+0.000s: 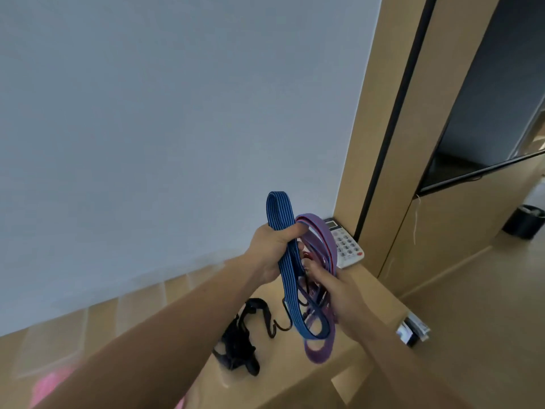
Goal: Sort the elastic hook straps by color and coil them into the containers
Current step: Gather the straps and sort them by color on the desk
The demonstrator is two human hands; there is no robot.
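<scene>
Both hands were raised over the bench (pixel 374 290), sharing one bundle of straps. The left hand (pixel 269 250) gripped the blue strap (pixel 287 273) at about the middle of its folded length. Its thumb lay across the front of the band and its fingers (pixel 300 247) were curled round from behind, pressed together. Above that grip the blue strap rose in a narrow upright loop. Below it, the strap hung down in a long loop that ended beside the right forearm. A dark hook (pixel 285 305) dangled just behind the hanging part.

The purple strap (pixel 323 242) arched up just right of the left thumb, touching the blue loop, then dropped between the two hands. The right hand (pixel 342 293) held it lower down, with the thumb and fingers (pixel 317 274) pinching the purple bands where they bunched together. Something small and red showed in the gap between the hands, but what it was could not be told. The purple loop hung lowest of all, below the blue one and clear of the bench.

A tangle of black straps (pixel 237 345) lay on the bench under the left forearm, apart from both hands. A calculator (pixel 346 245) sat at the far end of the bench against the wall corner, behind the purple strap. Blurred clear containers (pixel 53 338) stood along the wall at the left. A dark bin (pixel 525 222) stood on the floor far to the right.
</scene>
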